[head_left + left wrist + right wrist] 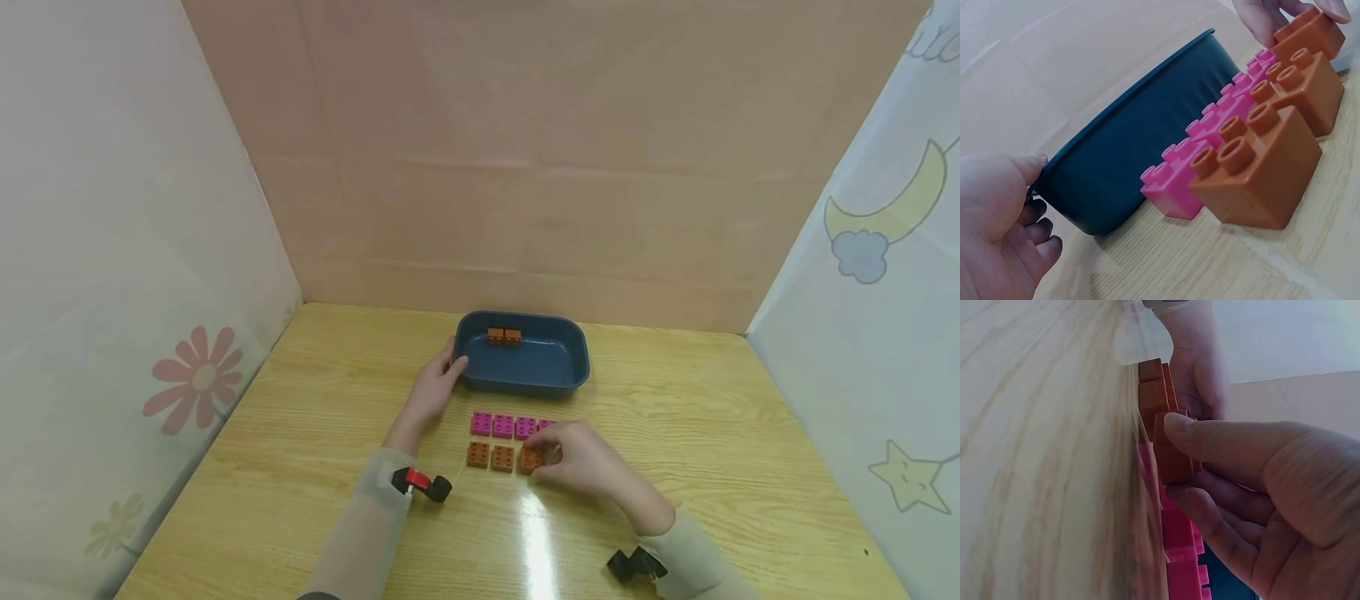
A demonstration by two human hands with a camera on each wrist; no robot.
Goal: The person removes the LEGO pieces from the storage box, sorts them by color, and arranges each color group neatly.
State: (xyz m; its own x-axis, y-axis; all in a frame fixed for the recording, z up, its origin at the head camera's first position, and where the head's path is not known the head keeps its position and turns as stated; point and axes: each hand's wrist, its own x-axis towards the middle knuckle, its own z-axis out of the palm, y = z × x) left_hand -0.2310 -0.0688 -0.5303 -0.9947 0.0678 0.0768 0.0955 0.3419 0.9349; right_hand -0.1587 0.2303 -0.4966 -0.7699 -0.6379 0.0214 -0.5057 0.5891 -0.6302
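Observation:
My left hand grips the left end of a dark blue tray, its thumb at the rim and its fingers curled below it in the left wrist view. My right hand pinches an orange toy building brick between thumb and fingers. That brick is at the right end of a row with two more orange bricks, one far left and one in the middle. Behind them runs a row of several pink bricks, its right end partly covered by my right hand.
Inside the tray, two orange bricks sit side by side against the back wall. The wooden table meets a tan backdrop behind, with patterned white sheets at the sides.

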